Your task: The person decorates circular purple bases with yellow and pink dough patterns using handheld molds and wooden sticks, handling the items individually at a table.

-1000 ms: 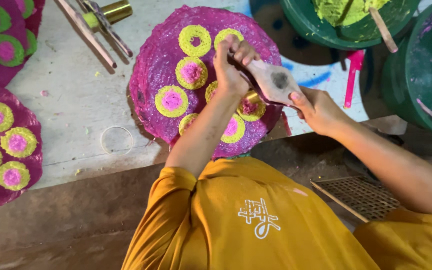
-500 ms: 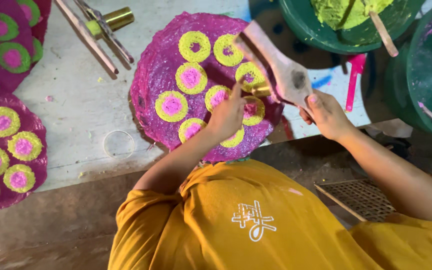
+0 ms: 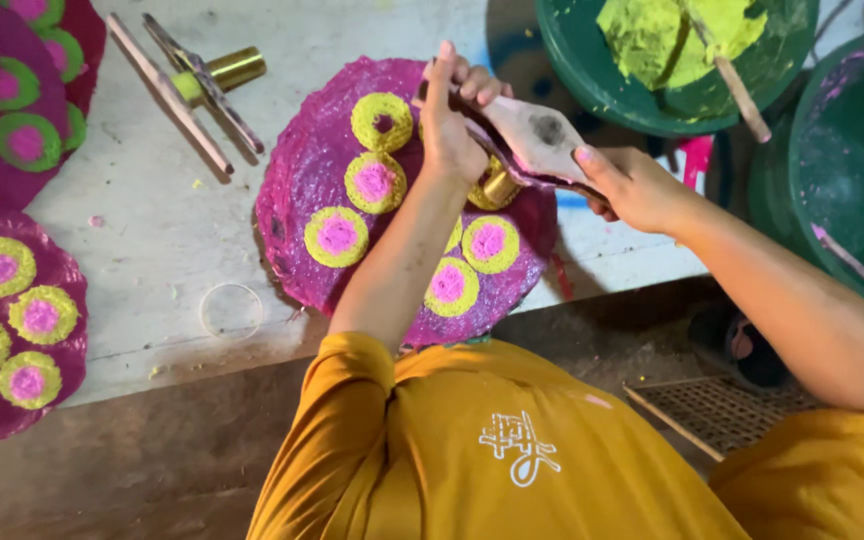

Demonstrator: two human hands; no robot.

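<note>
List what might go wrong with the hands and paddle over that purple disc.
The left hand and forearm hang low over the purple disc; they may smear the yellow-and-pink rings. The wooden paddle in the right hand could dent the soft surface. The brass ring mould might shift and blur a ring.

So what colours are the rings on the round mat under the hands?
Yellow-green rings with pink centres, on a magenta mat; head view.

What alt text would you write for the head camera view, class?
A person's left hand and right hand hold a flat wooden paddle over a round magenta disc dotted with yellow-and-pink rings. Two green basins sit nearby.
</note>
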